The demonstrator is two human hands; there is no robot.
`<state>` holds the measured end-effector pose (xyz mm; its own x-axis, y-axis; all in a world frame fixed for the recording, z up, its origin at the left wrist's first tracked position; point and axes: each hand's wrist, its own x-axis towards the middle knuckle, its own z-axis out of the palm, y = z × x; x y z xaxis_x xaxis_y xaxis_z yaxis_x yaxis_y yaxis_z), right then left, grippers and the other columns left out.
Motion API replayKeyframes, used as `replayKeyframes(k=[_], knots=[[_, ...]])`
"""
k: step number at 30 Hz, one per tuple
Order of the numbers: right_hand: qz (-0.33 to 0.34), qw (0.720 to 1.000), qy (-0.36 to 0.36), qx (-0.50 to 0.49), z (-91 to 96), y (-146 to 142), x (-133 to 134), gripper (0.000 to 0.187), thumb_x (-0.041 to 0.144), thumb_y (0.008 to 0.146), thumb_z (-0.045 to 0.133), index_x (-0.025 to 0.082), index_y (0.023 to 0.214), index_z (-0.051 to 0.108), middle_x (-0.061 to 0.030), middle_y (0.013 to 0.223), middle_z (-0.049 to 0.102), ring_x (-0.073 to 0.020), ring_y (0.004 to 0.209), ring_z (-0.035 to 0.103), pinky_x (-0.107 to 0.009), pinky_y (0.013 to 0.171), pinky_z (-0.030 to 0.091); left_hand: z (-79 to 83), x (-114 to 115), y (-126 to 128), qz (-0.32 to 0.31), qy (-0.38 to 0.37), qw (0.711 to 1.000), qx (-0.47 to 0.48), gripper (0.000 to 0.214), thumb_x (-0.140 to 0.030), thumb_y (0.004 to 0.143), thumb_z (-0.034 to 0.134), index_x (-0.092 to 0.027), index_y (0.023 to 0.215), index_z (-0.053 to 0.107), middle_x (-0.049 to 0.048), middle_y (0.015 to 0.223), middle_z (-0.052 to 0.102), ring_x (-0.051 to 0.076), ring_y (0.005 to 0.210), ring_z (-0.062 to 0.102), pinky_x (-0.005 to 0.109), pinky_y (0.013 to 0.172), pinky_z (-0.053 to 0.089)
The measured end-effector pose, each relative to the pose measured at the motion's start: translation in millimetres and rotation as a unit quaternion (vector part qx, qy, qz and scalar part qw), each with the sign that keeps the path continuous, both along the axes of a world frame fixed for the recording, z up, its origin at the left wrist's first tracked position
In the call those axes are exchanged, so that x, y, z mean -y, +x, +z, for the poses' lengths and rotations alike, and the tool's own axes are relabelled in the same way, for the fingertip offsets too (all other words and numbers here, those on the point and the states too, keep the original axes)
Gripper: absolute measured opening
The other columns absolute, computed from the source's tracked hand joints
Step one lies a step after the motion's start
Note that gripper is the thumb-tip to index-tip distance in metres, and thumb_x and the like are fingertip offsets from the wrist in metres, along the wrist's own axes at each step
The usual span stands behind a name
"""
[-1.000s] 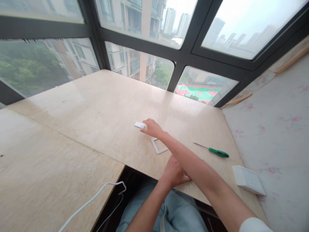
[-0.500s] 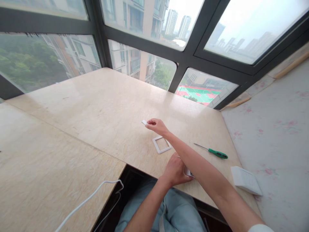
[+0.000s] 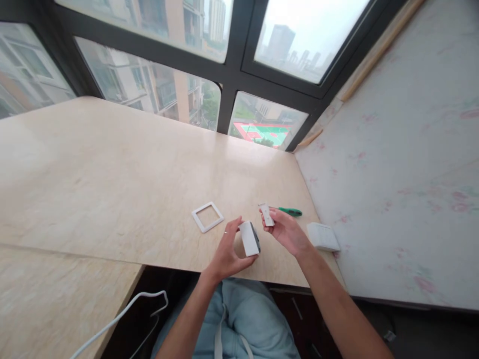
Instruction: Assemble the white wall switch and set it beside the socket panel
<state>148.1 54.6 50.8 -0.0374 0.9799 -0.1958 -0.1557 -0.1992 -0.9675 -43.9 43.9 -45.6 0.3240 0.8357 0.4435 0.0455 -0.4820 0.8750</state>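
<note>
the two hands are apart from each other, each closed on something of its own near the front edge of the table (image 3: 130,189). the left hand (image 3: 226,257) is clamped on a white block (image 3: 249,239) with a dark side turned to the right, the thumb at its near end and the fingers at its far end; i cannot tell whether the block touches the tabletop. a ring shows on one finger. the right hand (image 3: 290,232) pinches a small white strip (image 3: 267,214) between thumb and fingers, tilted, just to the right of the block and apart from it. beyond the left hand a square white frame (image 3: 199,221) lies flat on the table. a screwdriver with a green handle (image 3: 291,212) lies behind the right hand, its shaft partly hidden. further right, a white box (image 3: 323,237) sits beside the flowered wall (image 3: 392,199). at lower left a white cable (image 3: 123,310) hangs over the table's edge, near the person's light blue trousers (image 3: 247,314). past the table, dark-framed windows look out on buildings and a green and red court (image 3: 264,132).
</note>
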Motion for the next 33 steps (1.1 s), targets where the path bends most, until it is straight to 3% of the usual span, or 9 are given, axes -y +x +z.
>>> replayKeyframes(k=[5,11,22,33], knots=[[-0.063,0.997,-0.042,-0.007,-18.8,1,35,0.035,0.044,0.074,0.079,0.019,0.099,0.076,-0.0043,0.083,0.068,-0.0137,0.067,0.056,-0.028,0.060,0.048,1.7,3,-2,0.012,0.022,1.000,-0.020,0.091,-0.030,0.077,0.077,-0.025,0.152,0.026,0.0158,0.142,0.044,0.032,0.133,0.046,0.050,0.105,0.049],[-0.102,0.992,-0.047,0.065,-36.6,-12,50,0.044,0.046,0.074,0.079,0.023,0.111,0.076,-0.0058,0.097,0.074,-0.0168,0.079,0.061,-0.029,0.065,0.051,2.7,5,-4,0.017,0.037,0.998,-0.042,0.090,-0.028,0.077,0.078,-0.025,0.151,0.027,0.0152,0.142,0.045,0.031,0.134,0.046,0.050,0.105,0.049],[-0.086,0.987,0.000,0.134,-41.9,-17,56,0.037,0.046,0.085,0.070,0.024,0.115,0.075,-0.0077,0.113,0.072,-0.0196,0.093,0.066,-0.033,0.081,0.054,4.4,4,-4,0.037,0.116,0.990,-0.069,0.090,-0.033,0.077,0.079,-0.022,0.152,0.031,0.0166,0.136,0.054,0.032,0.128,0.052,0.050,0.104,0.050],[-0.121,0.985,0.002,0.124,-43.4,-20,59,0.031,0.044,0.082,0.073,0.025,0.107,0.078,-0.0056,0.104,0.074,-0.0177,0.087,0.067,-0.029,0.073,0.054,6.4,4,-4,0.023,0.110,0.992,-0.061,0.089,-0.029,0.076,0.079,-0.021,0.152,0.033,0.0170,0.137,0.054,0.032,0.129,0.051,0.050,0.105,0.050]])
